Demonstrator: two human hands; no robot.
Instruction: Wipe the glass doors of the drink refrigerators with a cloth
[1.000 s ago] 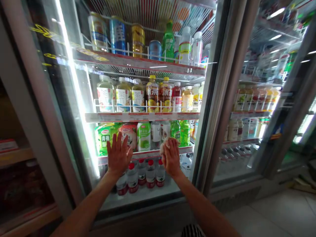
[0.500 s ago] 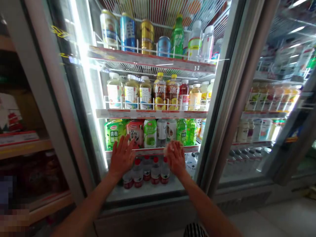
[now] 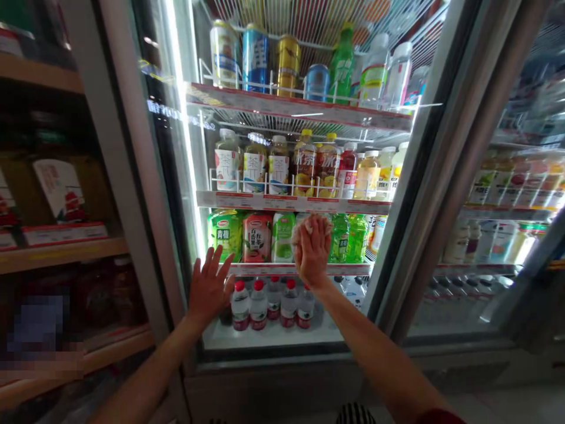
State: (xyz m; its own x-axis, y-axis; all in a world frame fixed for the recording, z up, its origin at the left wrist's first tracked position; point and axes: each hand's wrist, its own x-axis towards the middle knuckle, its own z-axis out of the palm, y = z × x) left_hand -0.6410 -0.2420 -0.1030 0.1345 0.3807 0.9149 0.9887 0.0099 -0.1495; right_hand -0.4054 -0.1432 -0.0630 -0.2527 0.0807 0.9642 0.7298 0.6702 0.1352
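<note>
Cloth (image 3: 298, 231) lies bunched under the right grip (image 3: 313, 256), which clasps it against the glass door (image 3: 282, 341); leftward and lower, the left grip (image 3: 209, 287) is released, fingers spread. Red-capped bottles (image 3: 258, 306) stand behind the door, between both grips.

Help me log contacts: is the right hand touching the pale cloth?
Touching: the head view shows the right hand on the pale cloth, which bunches out around its fingers.
</note>
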